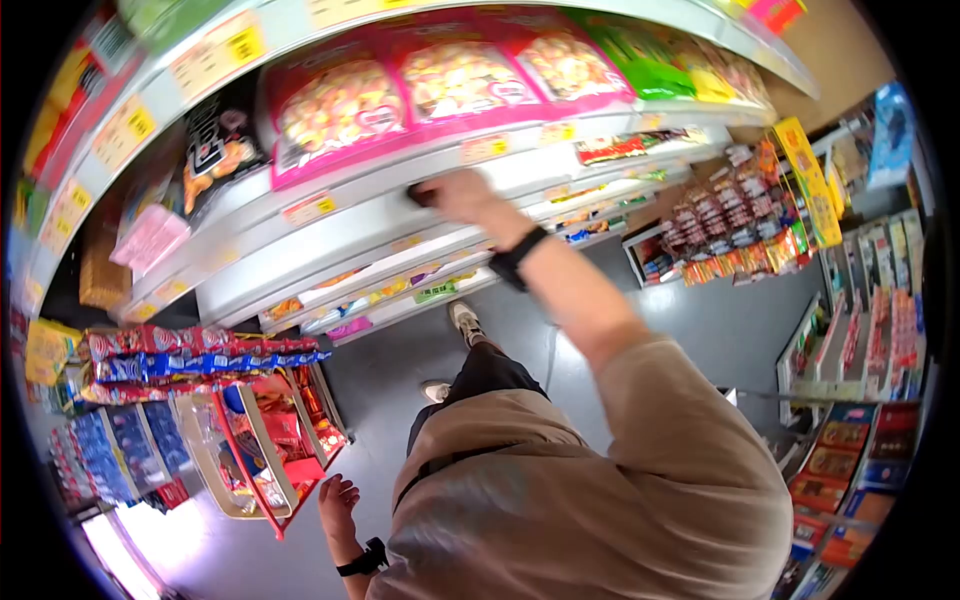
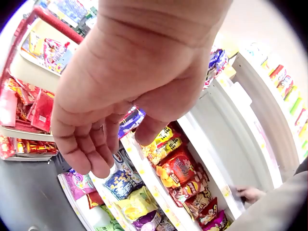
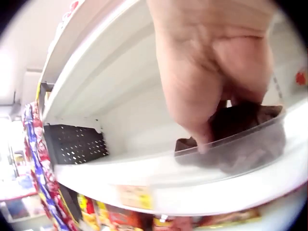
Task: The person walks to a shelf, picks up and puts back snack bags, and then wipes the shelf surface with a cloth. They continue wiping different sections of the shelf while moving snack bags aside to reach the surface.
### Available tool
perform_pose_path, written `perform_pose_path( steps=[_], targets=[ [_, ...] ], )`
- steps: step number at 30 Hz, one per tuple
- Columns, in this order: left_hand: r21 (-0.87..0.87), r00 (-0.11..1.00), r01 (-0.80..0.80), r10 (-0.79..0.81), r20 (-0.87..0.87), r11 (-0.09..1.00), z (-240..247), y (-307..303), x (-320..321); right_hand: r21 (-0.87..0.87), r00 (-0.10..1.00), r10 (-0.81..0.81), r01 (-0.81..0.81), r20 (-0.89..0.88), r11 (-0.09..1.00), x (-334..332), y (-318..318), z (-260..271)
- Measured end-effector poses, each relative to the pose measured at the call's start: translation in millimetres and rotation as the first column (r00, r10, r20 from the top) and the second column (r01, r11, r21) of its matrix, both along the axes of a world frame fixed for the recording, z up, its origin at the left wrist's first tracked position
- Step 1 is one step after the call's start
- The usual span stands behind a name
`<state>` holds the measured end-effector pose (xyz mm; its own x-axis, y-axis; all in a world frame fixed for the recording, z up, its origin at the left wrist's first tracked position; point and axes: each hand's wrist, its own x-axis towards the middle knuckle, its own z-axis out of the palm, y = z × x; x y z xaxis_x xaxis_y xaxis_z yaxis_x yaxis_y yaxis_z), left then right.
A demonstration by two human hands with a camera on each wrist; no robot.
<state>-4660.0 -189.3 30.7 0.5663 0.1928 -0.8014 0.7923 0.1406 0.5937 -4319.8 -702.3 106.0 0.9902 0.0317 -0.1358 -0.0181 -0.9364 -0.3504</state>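
My right hand (image 1: 465,195) reaches out to a white shelf (image 1: 360,222) and holds a crumpled dark brown cloth (image 3: 238,122). In the right wrist view the cloth lies at the shelf's front, partly seen through the clear front lip (image 3: 226,144). Fingers curl down onto it, their tips partly hidden in its folds. Low at my side hangs my left hand (image 1: 339,500), fingers loosely bent and nothing held. In the left wrist view that hand (image 2: 130,72) overlaps the snack racks behind it.
Pink-edged candy bags (image 1: 445,85) line the shelf above. Several snack packs (image 2: 183,166) fill the lower tiers. A cream basket with a red handle (image 1: 265,470) stands at left, near hanging snack strips (image 1: 200,350). A rack of hanging packs (image 1: 730,215) is at right.
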Motion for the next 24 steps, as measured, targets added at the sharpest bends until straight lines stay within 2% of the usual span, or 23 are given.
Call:
perform_pose_path(
  steps=[1, 3, 6, 7, 8, 9, 10, 11, 12, 14, 15, 17, 18, 19, 20, 21, 22, 23, 24],
  targets=[
    [-0.006, 1.000, 0.026, -0.026, -0.007, 1.000, 1.3, -2.5, 5.9, 0.060, 0.996, 0.009, -0.004, -0.093, 0.998, -1.1, 35.2, 19.2],
    [0.011, 0.996, 0.084, -0.085, 0.023, 0.996, 11.2, -10.0, 20.7, 0.021, 0.936, 0.294, -0.303, 0.195, 0.953, 8.4, 62.6, -10.9],
    [0.036, 0.989, 0.103, -0.106, 0.102, 0.994, 20.8, -7.1, 33.4, 0.177, 0.972, 0.217, -0.231, 0.096, 0.957, -1.1, 44.0, 10.8],
    [0.046, 0.989, 0.099, -0.103, 0.105, 0.994, 23.7, -5.8, 33.5, 0.077, 0.985, 0.155, -0.161, 0.074, 0.984, -11.1, 30.1, 23.2],
    [0.057, 0.989, 0.095, -0.101, 0.108, 0.994, 26.9, -3.6, 33.6, 0.115, 0.991, 0.034, -0.049, 0.130, 0.992, -19.4, 10.3, 25.3],
    [0.069, 0.989, 0.094, -0.101, 0.111, 0.993, 29.9, -0.2, 33.8, 0.265, 0.987, -0.108, 0.074, 0.116, 0.961, -16.1, -15.2, 9.1],
    [0.081, 0.993, 0.072, -0.079, 0.092, 0.994, 28.4, 4.1, 32.2, 0.189, 0.955, -0.107, 0.055, 0.278, 0.981, -19.8, -41.3, 7.9],
    [0.079, 0.993, 0.065, -0.072, 0.090, 0.995, 28.2, 5.9, 29.2, 0.319, 0.935, -0.257, 0.173, 0.245, 0.932, -31.0, -62.0, 25.5],
    [0.080, 0.994, 0.058, -0.065, 0.085, 0.995, 29.0, 7.5, 25.1, 0.307, 0.834, -0.325, 0.199, 0.445, 0.931, -13.6, -104.2, -20.0],
    [0.095, 0.996, 0.049, -0.056, 0.071, 0.994, 24.8, 11.9, 19.4, 0.145, 0.813, -0.294, 0.256, 0.502, 0.956, -37.4, -134.4, 27.4],
    [0.094, 0.995, 0.062, -0.069, 0.068, 0.994, 23.8, 13.0, 17.1, -0.029, 0.882, -0.385, 0.407, 0.271, 0.913, -17.1, -171.8, 0.7],
    [0.088, 0.993, 0.100, -0.106, 0.060, 0.991, 21.6, 12.1, 14.9, -0.212, 0.914, -0.381, 0.403, 0.138, 0.890, -18.7, -183.7, -18.2],
    [0.077, 0.993, 0.101, -0.106, 0.060, 0.992, 18.3, 13.9, 15.5, -0.233, 0.889, -0.454, 0.455, 0.060, 0.859, -26.1, -160.6, -0.5],
    [0.082, 0.992, 0.108, -0.113, 0.054, 0.991, 19.8, 11.0, 19.6, -0.175, 0.849, -0.516, 0.528, 0.112, 0.831, -22.6, -146.1, -1.2],
    [0.084, 0.992, 0.114, -0.118, 0.049, 0.990, 20.3, 5.0, 23.1, -0.170, 0.916, -0.393, 0.401, 0.080, 0.900, -23.3, -125.3, 11.8],
    [0.089, 0.991, 0.123, -0.127, 0.040, 0.988, 22.7, 0.4, 25.4, -0.133, 0.958, -0.285, 0.284, 0.008, 0.950, -5.9, -111.4, -8.4],
    [0.084, 0.991, 0.123, -0.127, 0.046, 0.989, 24.7, -5.5, 30.3, -0.132, 0.978, -0.207, 0.200, -0.037, 0.971, -7.5, -75.5, 2.2],
    [0.070, 0.986, 0.151, -0.155, 0.055, 0.986, 25.2, -12.4, 39.0, -0.149, 0.989, -0.141, 0.144, 0.033, 0.978, -2.1, -40.9, -4.6],
    [0.058, 0.981, 0.178, -0.181, 0.063, 0.982, 26.2, -17.9, 46.9, -0.062, 0.999, -0.011, 0.013, 0.041, 0.998, -8.1, -13.4, 6.3]
  ],
)
